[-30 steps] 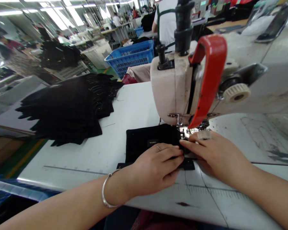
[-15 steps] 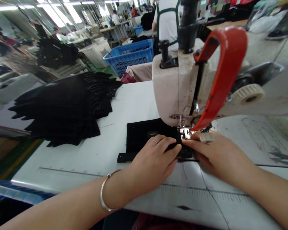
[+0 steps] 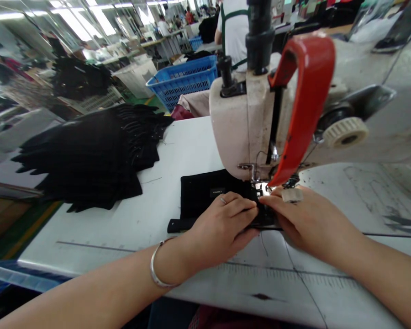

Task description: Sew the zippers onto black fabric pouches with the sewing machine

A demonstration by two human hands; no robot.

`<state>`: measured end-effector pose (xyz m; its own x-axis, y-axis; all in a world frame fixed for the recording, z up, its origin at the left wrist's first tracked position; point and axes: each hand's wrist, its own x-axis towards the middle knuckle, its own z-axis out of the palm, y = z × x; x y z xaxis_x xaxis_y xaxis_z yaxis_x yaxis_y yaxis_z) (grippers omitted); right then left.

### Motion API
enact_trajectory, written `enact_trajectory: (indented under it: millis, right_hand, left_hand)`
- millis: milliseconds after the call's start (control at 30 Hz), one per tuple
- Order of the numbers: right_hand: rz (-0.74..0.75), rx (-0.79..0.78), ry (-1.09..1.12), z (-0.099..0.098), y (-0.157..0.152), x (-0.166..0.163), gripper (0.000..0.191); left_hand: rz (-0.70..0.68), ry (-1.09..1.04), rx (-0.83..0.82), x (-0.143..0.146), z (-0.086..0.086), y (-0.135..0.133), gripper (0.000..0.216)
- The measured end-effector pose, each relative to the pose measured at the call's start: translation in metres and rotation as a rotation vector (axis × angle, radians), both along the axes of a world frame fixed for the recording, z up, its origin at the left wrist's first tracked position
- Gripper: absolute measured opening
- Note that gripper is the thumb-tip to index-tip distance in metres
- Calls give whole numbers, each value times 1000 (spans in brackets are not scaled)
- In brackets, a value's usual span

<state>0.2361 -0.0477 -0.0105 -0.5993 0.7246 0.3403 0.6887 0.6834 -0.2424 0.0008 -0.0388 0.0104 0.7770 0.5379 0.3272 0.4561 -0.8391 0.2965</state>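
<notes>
A black fabric piece point(image 3: 195, 194) with a small woven label point(image 3: 217, 192) lies on the sewing machine bed, its right end under the presser foot point(image 3: 259, 188). My left hand point(image 3: 224, 224), wearing a ring and a bangle, rests across the near part of the fabric. Its fingertips are drawn together on the cloth just left of the foot. My right hand point(image 3: 308, 224) is beside the foot, index finger and thumb closed at the fabric's right edge. A pale wrap point(image 3: 292, 195) covers one of its fingers. The two hands' fingertips almost meet; the pinched cloth is partly hidden.
The sewing machine head point(image 3: 234, 123) with a red curved guard point(image 3: 311, 91) rises over the hands. A stack of black fabric pieces point(image 3: 96, 155) lies at the left. Scissors point(image 3: 404, 224) lie at the right edge. A blue crate point(image 3: 185, 82) and a co-worker point(image 3: 235, 32) are beyond.
My left fingertips have drawn together on the cloth near the foot. My right fingertips have shifted slightly left toward them. The machine appears a little further left in view.
</notes>
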Motion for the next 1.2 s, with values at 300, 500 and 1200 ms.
enact_trajectory:
  millis: [300,500,1200]
  right_hand:
    - [50,3,-5,-1,3,6,46]
    - [43,-6,6,0,4,5,48]
    - [40,5,-10,4,0,0,39]
  left_hand:
    - [26,203,226,1,6,26,17]
    - [-78,385,371,8,11,33,17]
    - [-53,90,229,4,3,27,18]
